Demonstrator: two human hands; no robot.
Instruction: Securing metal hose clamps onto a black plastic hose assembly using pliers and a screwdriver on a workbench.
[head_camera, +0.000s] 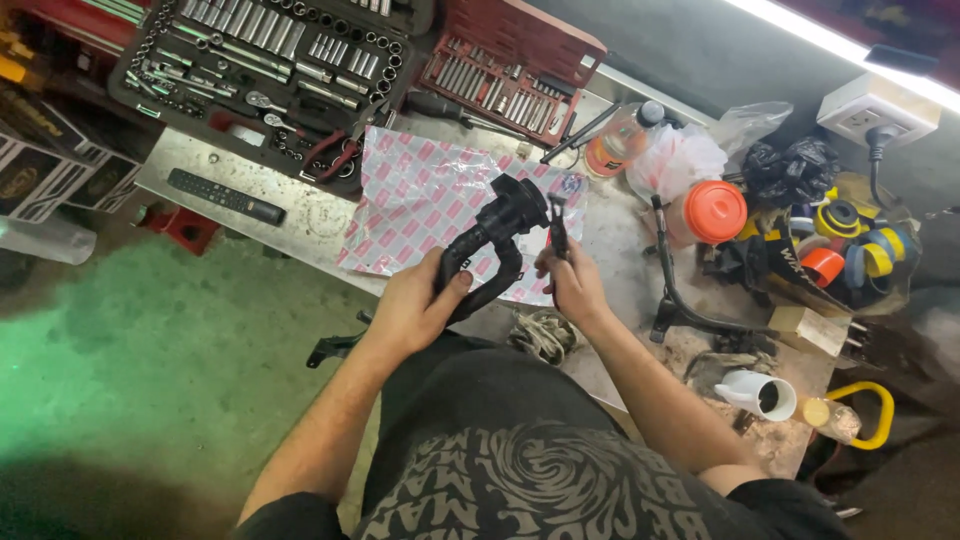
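My left hand (415, 305) grips a black curved rubber hose assembly (497, 235) with a bulky fitting at its top end, held over the front edge of the metal workbench (300, 215). My right hand (570, 280) holds a small dark hand tool (556, 228), likely pliers, pointed up beside the fitting. Both sit above a pink-and-white patterned plastic sheet (420, 190) spread on the bench.
An open black socket set (270, 70) and a red tool case (510, 65) lie at the back. A black remote-like bar (225, 196) lies left. Orange-lidded jar (710, 212), plastic bags, tape rolls (850, 250), a bent black hose (675, 300) and a white cup (760, 392) crowd the right.
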